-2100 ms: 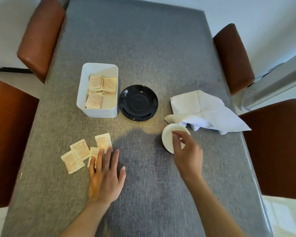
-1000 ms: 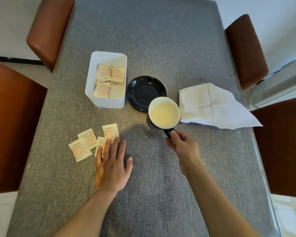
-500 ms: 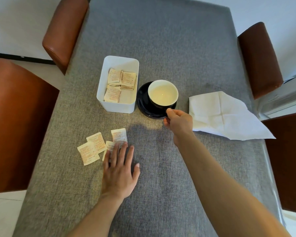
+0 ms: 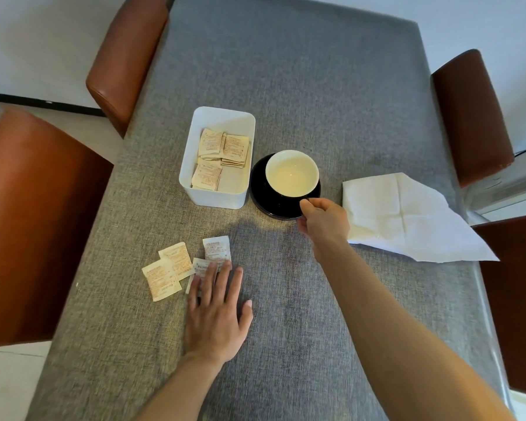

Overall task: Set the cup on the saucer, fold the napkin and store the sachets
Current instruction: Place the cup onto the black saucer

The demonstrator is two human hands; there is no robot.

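Grey woven cloth covers the surface point(image 4: 316, 86), and near its middle the cup point(image 4: 292, 173), black outside and cream inside, sits upright on the black saucer point(image 4: 271, 205). The right hand point(image 4: 324, 221) is at the near edge of the cup, its fingers point(image 4: 305, 206) curled and pinching what seems to be the cup's handle; the handle itself is hidden behind the hand. Just left of the saucer, almost touching it, stands a white rectangular bin point(image 4: 213, 199) holding several sachets point(image 4: 222, 147) in small stacks. Nearer the person and to the left, four loose sachets point(image 4: 176, 262) lie flat on the cloth, partly overlapping. The left hand point(image 4: 216, 314) rests palm down on the surface with its fingers straight and slightly spread, the fingertips point(image 4: 211, 270) lying on the edge of the nearest loose sachets. To the right of the saucer, the white napkin point(image 4: 407, 217) lies unfolded and creased, one corner reaching toward the right edge of the surface; the right hand overlaps its left edge in this view, and I cannot tell whether they touch. Brown leather chairs point(image 4: 125, 56) stand along both long sides of the surface, two on the left and two on the right.
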